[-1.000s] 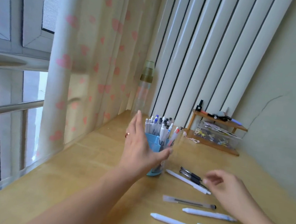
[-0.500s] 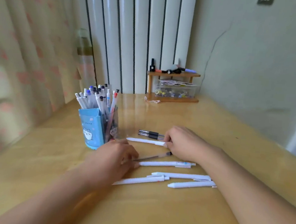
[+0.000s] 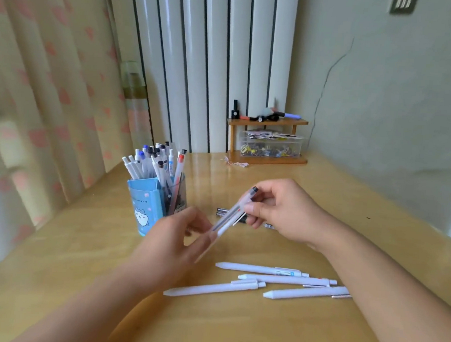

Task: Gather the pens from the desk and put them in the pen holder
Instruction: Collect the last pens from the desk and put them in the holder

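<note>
Where dark pens [image 3: 222, 213] lie, right hand [image 3: 282, 215] overhead.

Two bare forearms enter from the near edge, no sleeves showing on either. The left hand [image 3: 172, 243] and right hand [image 3: 283, 212] show no glove, watch or bracelet.

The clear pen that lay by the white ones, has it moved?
Yes. The clear pen is lifted off the desk, held by both hands above the white pens.
</note>
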